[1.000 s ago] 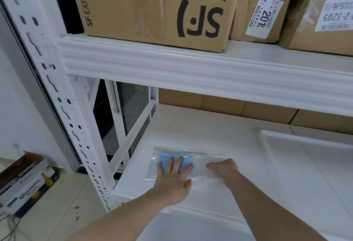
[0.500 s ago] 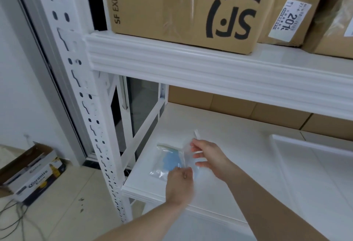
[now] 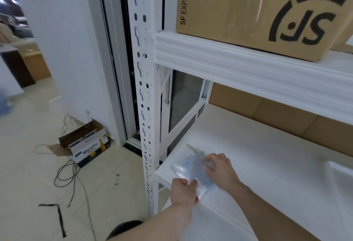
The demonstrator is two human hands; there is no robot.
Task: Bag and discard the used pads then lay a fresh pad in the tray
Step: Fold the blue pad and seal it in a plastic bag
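From the head camera I see my left hand [image 3: 184, 190] pinching the near corner of the clear bag [image 3: 193, 170], blue pad [image 3: 198, 172] inside, at the front-left edge of the white shelf [image 3: 267, 164]. My right hand [image 3: 219, 168] grasps the bag's far side. The tray [image 3: 338, 166] sits well to the right.

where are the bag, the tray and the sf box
bag [image 3: 193, 166], head view, on the clear plastic over the blue pad
tray [image 3: 338, 166], head view, on its raised white rim at the right edge
sf box [image 3: 238, 7], head view, on its front cardboard face
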